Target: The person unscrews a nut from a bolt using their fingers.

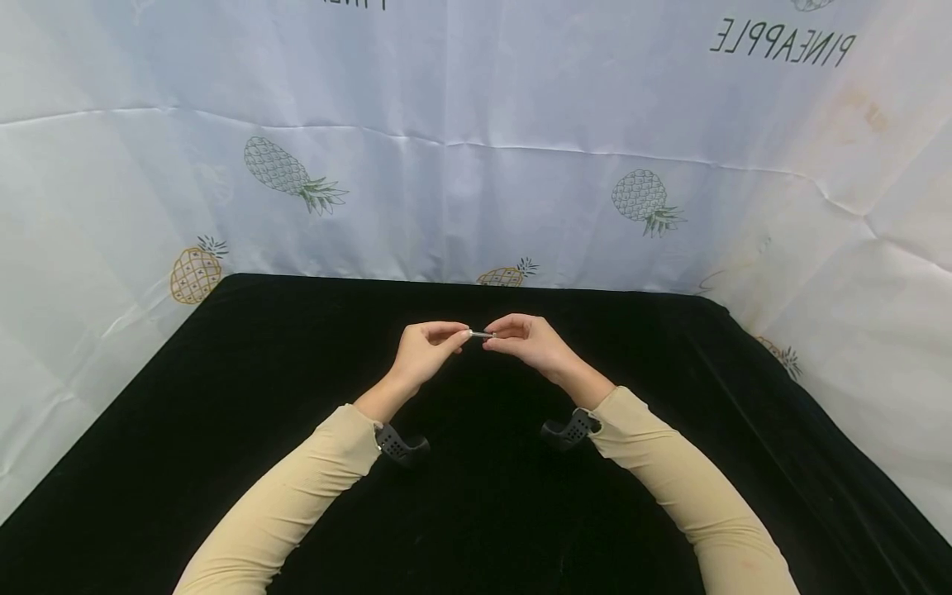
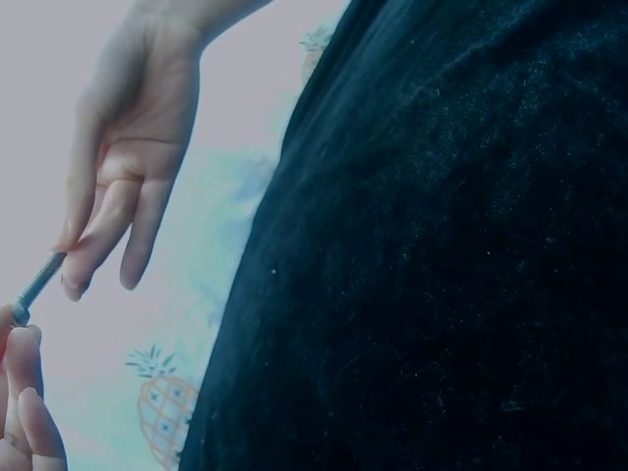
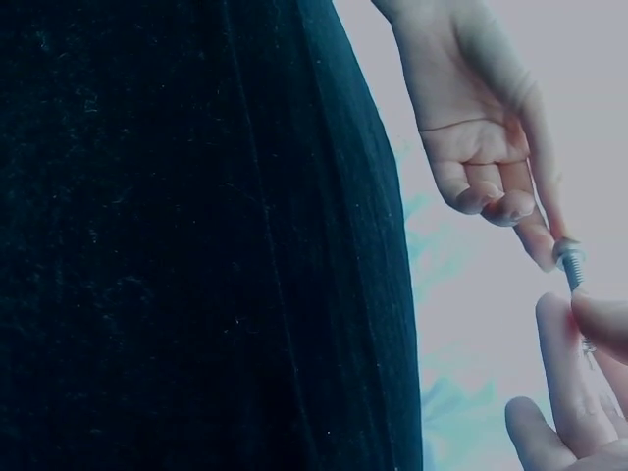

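A silver threaded bolt (image 1: 482, 334) is held level between the two hands above the black cloth. My left hand (image 1: 426, 354) pinches its head end between thumb and fingers. From the other side my right hand (image 1: 539, 344) pinches the threaded shank. The right wrist view shows the bolt's wide head (image 3: 567, 251) at the left fingertips, with thread running down behind the right thumb (image 3: 603, 322). In the left wrist view, bare thread (image 2: 41, 280) spans the gap between the hands. Fingertips cover parts of the bolt, so whether a nut is on it cannot be told.
Black cloth (image 1: 476, 496) covers the table under both arms. A white curtain (image 1: 446, 207) printed with pineapples hangs along the back and both sides. Dark straps (image 1: 402, 446) sit on the wrists at the cuffs of the beige sleeves (image 1: 297, 487).
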`<action>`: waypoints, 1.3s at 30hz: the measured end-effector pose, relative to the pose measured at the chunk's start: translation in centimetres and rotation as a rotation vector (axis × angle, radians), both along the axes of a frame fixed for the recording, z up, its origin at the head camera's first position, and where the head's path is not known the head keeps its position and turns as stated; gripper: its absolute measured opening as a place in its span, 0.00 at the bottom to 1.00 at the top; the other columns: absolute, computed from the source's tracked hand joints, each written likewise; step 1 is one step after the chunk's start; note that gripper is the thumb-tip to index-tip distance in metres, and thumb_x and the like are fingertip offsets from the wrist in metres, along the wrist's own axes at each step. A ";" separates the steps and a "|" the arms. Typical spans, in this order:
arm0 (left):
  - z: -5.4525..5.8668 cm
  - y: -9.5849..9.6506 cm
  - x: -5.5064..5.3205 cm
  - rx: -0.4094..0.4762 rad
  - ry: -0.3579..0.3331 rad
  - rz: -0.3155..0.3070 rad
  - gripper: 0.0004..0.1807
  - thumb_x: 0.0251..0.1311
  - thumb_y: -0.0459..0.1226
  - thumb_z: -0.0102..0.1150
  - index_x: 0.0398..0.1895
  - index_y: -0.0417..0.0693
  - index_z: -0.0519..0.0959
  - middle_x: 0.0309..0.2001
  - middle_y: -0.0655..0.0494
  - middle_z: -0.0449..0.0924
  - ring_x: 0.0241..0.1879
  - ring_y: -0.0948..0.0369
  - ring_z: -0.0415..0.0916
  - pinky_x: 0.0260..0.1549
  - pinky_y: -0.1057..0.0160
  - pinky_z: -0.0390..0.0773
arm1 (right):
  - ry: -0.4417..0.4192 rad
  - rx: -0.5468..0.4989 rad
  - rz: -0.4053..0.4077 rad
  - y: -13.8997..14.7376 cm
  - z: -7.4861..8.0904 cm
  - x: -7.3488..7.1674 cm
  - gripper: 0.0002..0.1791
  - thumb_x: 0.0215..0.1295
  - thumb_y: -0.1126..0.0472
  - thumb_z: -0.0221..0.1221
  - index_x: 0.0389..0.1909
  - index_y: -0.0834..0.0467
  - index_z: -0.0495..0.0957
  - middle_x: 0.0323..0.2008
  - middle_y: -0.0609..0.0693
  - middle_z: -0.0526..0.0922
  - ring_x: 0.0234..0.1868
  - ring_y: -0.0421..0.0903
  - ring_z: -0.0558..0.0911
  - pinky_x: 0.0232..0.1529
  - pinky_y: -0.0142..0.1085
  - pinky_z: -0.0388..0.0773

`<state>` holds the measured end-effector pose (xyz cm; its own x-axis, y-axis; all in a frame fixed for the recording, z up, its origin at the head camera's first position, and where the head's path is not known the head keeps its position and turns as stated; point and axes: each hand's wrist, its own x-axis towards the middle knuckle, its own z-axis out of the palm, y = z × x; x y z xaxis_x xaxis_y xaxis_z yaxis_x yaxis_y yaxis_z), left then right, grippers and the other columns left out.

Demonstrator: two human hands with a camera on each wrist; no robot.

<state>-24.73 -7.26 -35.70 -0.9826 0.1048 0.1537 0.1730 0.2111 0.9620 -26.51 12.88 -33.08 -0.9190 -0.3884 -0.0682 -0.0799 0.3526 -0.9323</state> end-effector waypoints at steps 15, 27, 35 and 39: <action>0.0 0.0 0.1 -0.015 -0.006 0.009 0.15 0.60 0.43 0.59 0.45 0.43 0.82 0.47 0.46 0.83 0.39 0.57 0.83 0.46 0.60 0.80 | -0.043 -0.001 0.051 0.0 0.1 0.2 0.24 0.64 0.55 0.57 0.58 0.60 0.70 0.53 0.61 0.79 0.52 0.48 0.81 0.63 0.47 0.69; 0.2 0.0 0.2 -0.011 -0.006 0.011 0.14 0.60 0.42 0.59 0.44 0.43 0.82 0.47 0.46 0.83 0.39 0.56 0.83 0.47 0.59 0.80 | -0.074 -0.035 0.036 -0.1 0.1 0.0 0.19 0.68 0.57 0.52 0.53 0.67 0.73 0.49 0.65 0.80 0.40 0.39 0.84 0.58 0.39 0.74; 0.1 0.0 0.1 0.002 -0.006 0.008 0.15 0.60 0.42 0.59 0.45 0.42 0.82 0.47 0.45 0.83 0.42 0.50 0.82 0.47 0.60 0.80 | -0.042 -0.030 0.029 0.1 -0.2 -0.1 0.18 0.66 0.58 0.56 0.52 0.64 0.74 0.51 0.66 0.79 0.42 0.41 0.84 0.61 0.43 0.72; 0.0 0.0 0.1 0.002 -0.005 0.004 0.15 0.60 0.41 0.59 0.45 0.42 0.82 0.47 0.45 0.82 0.42 0.49 0.82 0.47 0.59 0.80 | -0.032 -0.032 0.030 0.2 -0.2 -0.1 0.18 0.66 0.59 0.56 0.52 0.64 0.74 0.50 0.64 0.80 0.43 0.42 0.84 0.61 0.44 0.71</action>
